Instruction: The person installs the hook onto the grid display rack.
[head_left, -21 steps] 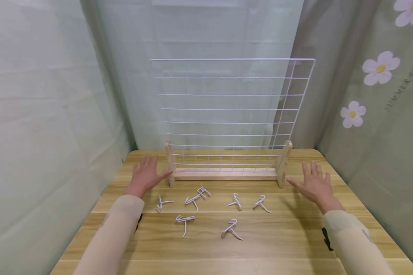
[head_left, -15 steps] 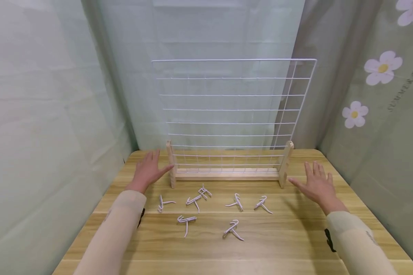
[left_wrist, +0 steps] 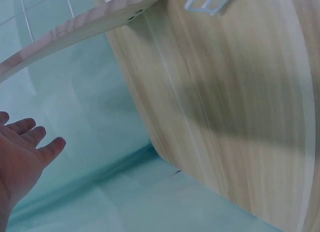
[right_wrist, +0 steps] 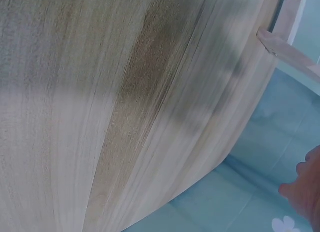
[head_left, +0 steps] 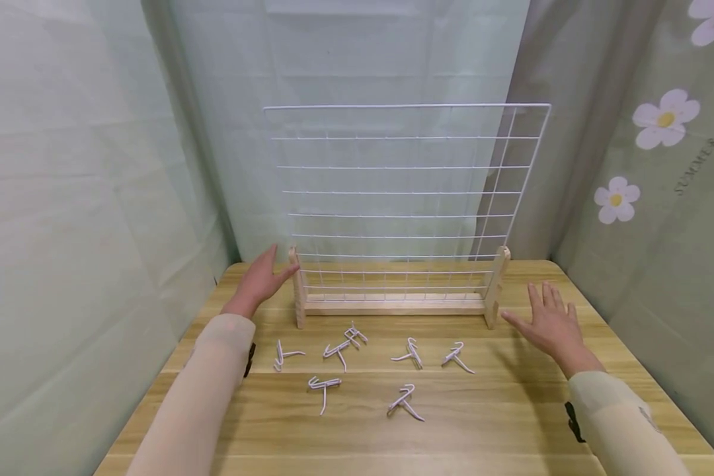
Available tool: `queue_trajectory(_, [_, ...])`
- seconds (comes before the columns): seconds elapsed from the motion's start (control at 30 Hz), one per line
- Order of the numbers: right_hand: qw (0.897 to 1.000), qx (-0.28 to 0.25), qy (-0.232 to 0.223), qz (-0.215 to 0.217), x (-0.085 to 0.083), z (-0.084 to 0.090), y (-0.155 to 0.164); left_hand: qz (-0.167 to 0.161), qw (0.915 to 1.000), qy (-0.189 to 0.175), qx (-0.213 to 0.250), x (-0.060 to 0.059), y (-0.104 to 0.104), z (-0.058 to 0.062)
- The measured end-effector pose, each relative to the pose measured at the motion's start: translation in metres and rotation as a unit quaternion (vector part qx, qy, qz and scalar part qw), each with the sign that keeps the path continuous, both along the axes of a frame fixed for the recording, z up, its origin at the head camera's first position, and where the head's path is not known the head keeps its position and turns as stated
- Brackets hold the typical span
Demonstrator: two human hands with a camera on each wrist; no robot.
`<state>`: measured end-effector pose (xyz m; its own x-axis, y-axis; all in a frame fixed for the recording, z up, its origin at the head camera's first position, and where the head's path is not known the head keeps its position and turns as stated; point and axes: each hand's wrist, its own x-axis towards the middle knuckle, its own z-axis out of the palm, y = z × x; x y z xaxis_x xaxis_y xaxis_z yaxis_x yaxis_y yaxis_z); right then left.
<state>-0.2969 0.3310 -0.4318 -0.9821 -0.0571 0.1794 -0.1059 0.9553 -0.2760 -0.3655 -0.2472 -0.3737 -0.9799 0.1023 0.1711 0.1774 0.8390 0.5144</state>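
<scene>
A white wire grid rack (head_left: 410, 193) stands upright in a wooden base (head_left: 393, 307). My left hand (head_left: 259, 283) is beside its left wooden post (head_left: 299, 294), fingers extended and thumb spread toward the post top; whether the thumb touches it I cannot tell. In the left wrist view the left hand (left_wrist: 22, 159) holds nothing. To the right of the rack, my right hand (head_left: 552, 328) is palm down with fingers spread, holding nothing. In front of the base lie several white wire hooks, among them a left one (head_left: 283, 355) and a front one (head_left: 404, 403).
The wood-grain table (head_left: 482, 436) carries everything. Pale green curtains (head_left: 95, 198) hang at the left, the back and the right, where the cloth has flower prints (head_left: 617, 199). The right post (head_left: 496, 287) stands between the grid and my right hand.
My left hand has risen and moved forward beside the left post, turning more edge-on. The right hand stays nearly in place. The hooks and rack lie as before, with a slight view shift.
</scene>
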Motion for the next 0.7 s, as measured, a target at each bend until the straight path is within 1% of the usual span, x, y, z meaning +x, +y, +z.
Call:
queue_trajectory(0.13, [1.0,-0.008,-0.001,0.002,0.001,0.001,-0.002,-0.01,0.9991,-0.012,0.04,-0.003,0.0,0.003])
queue_trajectory(0.3, [1.0,-0.013,0.002,0.003,0.002,0.003,-0.005,-0.008,0.9967,-0.029,0.075,-0.006,0.001,0.005])
queue_trajectory(0.53, [1.0,-0.017,0.006,0.006,0.006,0.005,-0.008,-0.016,0.989,-0.036,0.143,-0.006,0.005,0.006])
queue_trajectory(0.7, [1.0,-0.016,0.006,0.017,0.011,0.005,-0.011,-0.024,0.9846,-0.039,0.168,-0.008,0.007,0.006])
